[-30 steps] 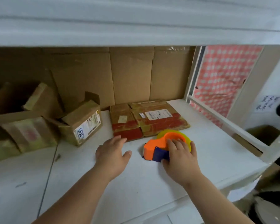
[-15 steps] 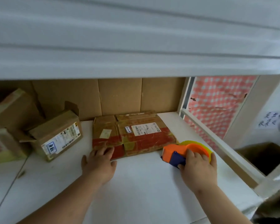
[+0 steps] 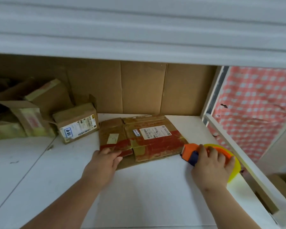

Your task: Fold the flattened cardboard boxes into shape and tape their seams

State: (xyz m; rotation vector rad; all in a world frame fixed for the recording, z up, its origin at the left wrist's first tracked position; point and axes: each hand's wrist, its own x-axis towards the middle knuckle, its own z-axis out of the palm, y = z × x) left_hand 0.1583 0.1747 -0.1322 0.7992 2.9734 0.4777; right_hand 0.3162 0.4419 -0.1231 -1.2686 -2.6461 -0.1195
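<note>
A flattened cardboard box (image 3: 149,138) with red tape and a white label lies on the white table (image 3: 147,192), near the back. My left hand (image 3: 101,164) grips its near left corner, thumb under the edge and fingers on top. Just right of the box sits an orange and blue tape dispenser (image 3: 191,153) with a yellow roll. My right hand (image 3: 211,164) lies over it with fingers curled round it, holding it on the table.
A folded small box (image 3: 78,124) with labels stands left of the flat one, and several more boxes (image 3: 28,111) pile up at far left. A cardboard sheet (image 3: 139,86) lines the back. A white rail (image 3: 238,156) borders the table's right edge.
My left hand reached forward from the bare table and took hold of the flat box's near corner. My right hand slid the tape dispenser to the right. The head camera tilted.
</note>
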